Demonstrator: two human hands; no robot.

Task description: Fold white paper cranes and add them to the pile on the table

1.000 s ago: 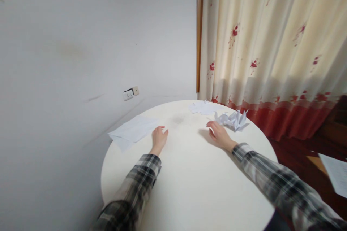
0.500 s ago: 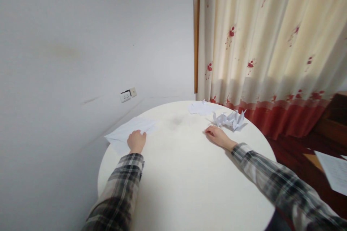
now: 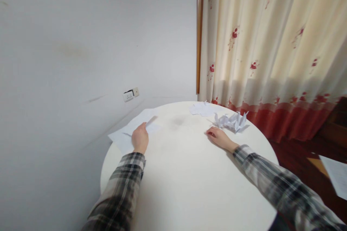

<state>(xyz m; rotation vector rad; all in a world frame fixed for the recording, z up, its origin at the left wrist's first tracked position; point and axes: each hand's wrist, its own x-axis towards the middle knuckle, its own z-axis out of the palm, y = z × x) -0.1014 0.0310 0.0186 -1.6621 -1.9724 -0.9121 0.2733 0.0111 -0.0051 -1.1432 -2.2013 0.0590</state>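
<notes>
At the table's left side, my left hand (image 3: 140,139) is closed on a sheet of paper (image 3: 151,120), whose edge tilts up past my thumb. Other white sheets (image 3: 116,138) lie beneath it and reach over the table edge. My right hand (image 3: 217,136) rests on the white round table (image 3: 189,173) with its fingers curled; whether anything is in them I cannot make out. Just beyond it stand several folded white paper cranes (image 3: 235,122), touching one another.
More white paper (image 3: 204,109) lies at the table's far edge. A wall with a socket (image 3: 128,96) borders the table on the left, and a flowered curtain (image 3: 252,43) hangs behind at right. Below right, a printed sheet (image 3: 334,175) lies lower than the tabletop.
My left hand has gone from lying flat on the papers to gripping a sheet and lifting its edge. My right hand stays in place. The view has shifted slightly.
</notes>
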